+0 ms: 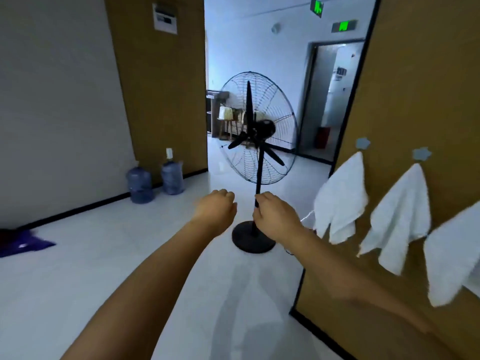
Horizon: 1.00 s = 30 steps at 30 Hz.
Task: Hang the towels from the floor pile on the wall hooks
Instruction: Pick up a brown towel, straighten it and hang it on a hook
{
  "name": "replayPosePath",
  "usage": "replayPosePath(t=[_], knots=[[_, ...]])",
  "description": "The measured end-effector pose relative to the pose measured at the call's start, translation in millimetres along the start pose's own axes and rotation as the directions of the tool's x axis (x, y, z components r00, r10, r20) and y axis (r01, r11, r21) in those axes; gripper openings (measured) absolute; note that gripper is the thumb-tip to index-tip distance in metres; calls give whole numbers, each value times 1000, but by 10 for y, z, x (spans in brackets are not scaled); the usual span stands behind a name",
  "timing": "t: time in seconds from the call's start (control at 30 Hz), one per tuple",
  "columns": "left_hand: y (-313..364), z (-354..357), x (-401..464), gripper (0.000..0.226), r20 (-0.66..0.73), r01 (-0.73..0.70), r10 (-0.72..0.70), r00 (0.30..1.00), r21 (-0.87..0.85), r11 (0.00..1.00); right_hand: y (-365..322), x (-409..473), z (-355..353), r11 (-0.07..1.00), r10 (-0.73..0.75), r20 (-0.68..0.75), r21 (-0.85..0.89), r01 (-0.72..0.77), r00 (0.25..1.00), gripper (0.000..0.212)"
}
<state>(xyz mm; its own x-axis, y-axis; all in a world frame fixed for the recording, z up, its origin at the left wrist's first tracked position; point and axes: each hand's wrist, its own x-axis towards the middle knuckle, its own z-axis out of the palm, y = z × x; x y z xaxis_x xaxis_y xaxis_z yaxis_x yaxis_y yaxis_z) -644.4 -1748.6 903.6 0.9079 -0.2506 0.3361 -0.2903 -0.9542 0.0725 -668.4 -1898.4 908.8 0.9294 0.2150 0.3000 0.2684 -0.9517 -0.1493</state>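
Three white towels hang on the brown wall at the right: one (340, 201) from a blue flower-shaped hook (362, 143), a second (400, 219) from another hook (421, 153), and a third (452, 258) cut off by the frame edge, its hook out of view. Both my arms reach forward over the floor. My left hand (215, 211) is curled into a fist and holds nothing. My right hand (275, 216) is also curled and holds no towel; the fan's pole passes behind it. No floor pile of towels is in view.
A large black standing fan (257, 126) stands straight ahead on a round base (253, 239). Two blue water jugs (155, 180) sit by the left wall. Something purple (23, 242) lies on the floor at far left. A doorway (330, 100) opens behind the fan.
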Motion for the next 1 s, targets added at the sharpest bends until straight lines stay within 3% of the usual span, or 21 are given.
replayPosePath(t=[0.23, 0.43, 0.53, 0.7, 1.0], knots=[[-1653, -303, -481, 33, -9, 225, -225, 974, 77, 971, -1569, 753, 477, 980, -172, 42, 107, 167, 984, 33], [-2719, -329, -908, 35, -18, 419, -420, 907, 120, 900, -2650, 1152, 890, 935, -344, 97, 129, 331, 934, 29], [-3182, -304, -1134, 33, -13, 483, -487, 873, 160, 861, -3172, 1345, 1108, 888, -450, 113, 167, 429, 886, 39], [-4027, -320, -1258, 33, -53, 633, -637, 769, 194, 749, -3964, 1771, 1496, 774, -625, 99, 210, 598, 774, 38], [-5463, -363, -809, 31, -77, 730, -741, 667, 271, 628, -5048, 3097, 1996, 634, -766, 55, 230, 738, 640, 31]])
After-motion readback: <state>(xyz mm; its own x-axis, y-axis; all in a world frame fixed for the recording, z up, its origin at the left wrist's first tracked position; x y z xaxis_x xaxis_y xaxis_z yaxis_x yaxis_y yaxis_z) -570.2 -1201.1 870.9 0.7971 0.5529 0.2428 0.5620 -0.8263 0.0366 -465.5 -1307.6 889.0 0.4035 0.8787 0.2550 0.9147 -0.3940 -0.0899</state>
